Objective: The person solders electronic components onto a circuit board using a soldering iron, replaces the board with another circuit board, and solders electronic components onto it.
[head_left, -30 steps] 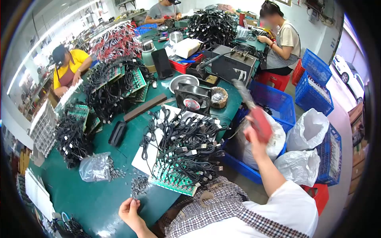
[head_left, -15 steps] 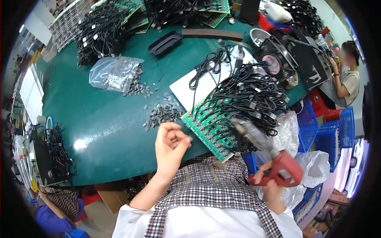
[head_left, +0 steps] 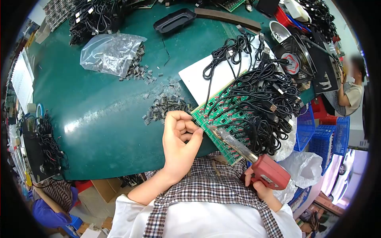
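Note:
My right hand (head_left: 262, 187) is wrapped round the handle of a red soldering gun (head_left: 272, 171). The gun's metal tip reaches the near left edge of a green circuit board panel (head_left: 216, 139). Beside that same edge is my left hand (head_left: 180, 144), thumb and fingers pinched together; whatever lies between them is too small to make out. Black coiled USB cables (head_left: 262, 99) cover much of the panel, which rests partly on a white sheet (head_left: 198, 77). A pile of small metal-pinned parts (head_left: 166, 105) lies just beyond my left hand.
A clear plastic bag (head_left: 109, 53) spills similar parts on the green table (head_left: 99, 139). Behind are a black tray (head_left: 174, 20) and a brown bar (head_left: 226, 18). A small fan (head_left: 293, 61) stands right of the cables. Blue crates (head_left: 323, 141) and a seated person (head_left: 351, 93) are at right.
The view has swung down to the panel. The soldering gun has come from above the crates at right to the panel's edge. My left hand has moved from the loose parts to that edge.

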The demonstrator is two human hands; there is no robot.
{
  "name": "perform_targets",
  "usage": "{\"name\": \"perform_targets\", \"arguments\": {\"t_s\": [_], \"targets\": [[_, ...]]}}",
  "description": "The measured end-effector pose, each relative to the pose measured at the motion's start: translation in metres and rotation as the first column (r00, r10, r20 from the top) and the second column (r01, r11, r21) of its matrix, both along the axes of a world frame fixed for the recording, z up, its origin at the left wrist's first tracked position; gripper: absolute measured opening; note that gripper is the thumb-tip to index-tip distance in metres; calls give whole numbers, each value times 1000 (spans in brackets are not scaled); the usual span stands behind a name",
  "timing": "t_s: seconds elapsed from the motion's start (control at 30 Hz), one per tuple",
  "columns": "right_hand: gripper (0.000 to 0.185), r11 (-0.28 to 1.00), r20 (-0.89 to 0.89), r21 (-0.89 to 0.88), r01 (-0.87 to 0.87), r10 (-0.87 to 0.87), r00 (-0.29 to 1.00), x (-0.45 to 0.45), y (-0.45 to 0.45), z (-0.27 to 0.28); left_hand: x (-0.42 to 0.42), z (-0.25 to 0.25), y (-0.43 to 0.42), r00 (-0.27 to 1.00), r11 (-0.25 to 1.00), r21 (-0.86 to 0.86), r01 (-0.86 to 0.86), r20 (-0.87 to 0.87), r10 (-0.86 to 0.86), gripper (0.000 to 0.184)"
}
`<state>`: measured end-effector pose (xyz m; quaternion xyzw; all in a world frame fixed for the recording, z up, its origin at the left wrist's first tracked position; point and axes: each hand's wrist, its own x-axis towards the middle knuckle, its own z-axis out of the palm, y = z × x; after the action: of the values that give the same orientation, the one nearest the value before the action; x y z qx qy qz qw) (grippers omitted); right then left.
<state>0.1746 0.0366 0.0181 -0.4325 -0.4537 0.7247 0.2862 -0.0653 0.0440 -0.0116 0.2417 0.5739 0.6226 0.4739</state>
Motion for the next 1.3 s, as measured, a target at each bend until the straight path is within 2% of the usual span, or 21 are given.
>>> {"name": "perform_targets", "arguments": {"t_s": [0.37, 0.43, 0.53, 0.67, 0.73, 0.77, 0.83, 0.87, 0.93, 0.97, 1.03, 1.07, 1.13, 1.17, 1.23, 1.27, 1.3], "targets": [[68, 1000, -24, 0, -4, 4, 1000, 9, -4, -17, -6, 1, 3, 998, 998, -19, 53, 23, -53, 32], [73, 998, -30, -32, 62, -63, 998, 11, -8, -21, -6, 1, 3, 998, 999, -20, 51, 27, -50, 32], [76, 996, -76, -46, 71, -74, 994, 15, -12, -28, -5, 1, 2, 998, 998, -29, 54, 38, -53, 33], [70, 996, -108, -37, 83, -87, 990, 11, -9, -27, -5, 1, 3, 998, 998, -30, 49, 43, -47, 33], [58, 967, 270, 222, -126, 63, 961, 21, -10, -34, -5, 1, 3, 998, 998, -29, 48, 47, -46, 33], [58, 967, 270, 222, -125, 63, 961, 20, -10, -33, -5, 2, 3, 998, 999, -28, 46, 49, -44, 33], [48, 903, 340, 382, -195, 59, 939, 15, -6, -26, -5, 2, 3, 998, 999, -26, 43, 50, -42, 33], [48, 903, 339, 382, -196, 60, 939, 15, -5, -23, -5, 2, 3, 998, 999, -25, 42, 51, -41, 33], [47, 871, 460, 368, -326, 134, 878, 16, -2, -18, -4, 2, 4, 998, 999, -25, 41, 51, -40, 33], [47, 871, 459, 368, -325, 134, 878, 15, -2, -19, -4, 3, 4, 998, 999, -31, 39, 47, -38, 33], [45, 903, 347, 391, -180, 36, 937, 10, -5, -21, -3, 4, 4, 998, 999, -37, 40, 42, -38, 33], [45, 903, 347, 391, -179, 36, 937, 15, -8, -26, -3, 4, 4, 999, 999, -39, 36, 40, -35, 33], [50, 854, 555, 438, -282, -10, 832, 28, -15, -38, -4, 3, 4, 999, 999, -41, 32, 35, -30, 33], [50, 853, 554, 439, -282, -10, 833, 28, -16, -39, -4, 3, 4, 999, 999, -39, 33, 36, -31, 33], [51, 935, 324, 340, -96, -20, 946, 26, -15, -37, -4, 2, 4, 999, 999, -37, 34, 37, -33, 33], [51, 935, 323, 340, -96, -20, 946, 27, -14, -37, -4, 3, 4, 999, 999, -41, 32, 32, -31, 33], [50, 909, 422, 370, -192, 19, 906, 29, -13, -36, -4, 3, 4, 999, 999, -45, 30, 27, -29, 33]]}}
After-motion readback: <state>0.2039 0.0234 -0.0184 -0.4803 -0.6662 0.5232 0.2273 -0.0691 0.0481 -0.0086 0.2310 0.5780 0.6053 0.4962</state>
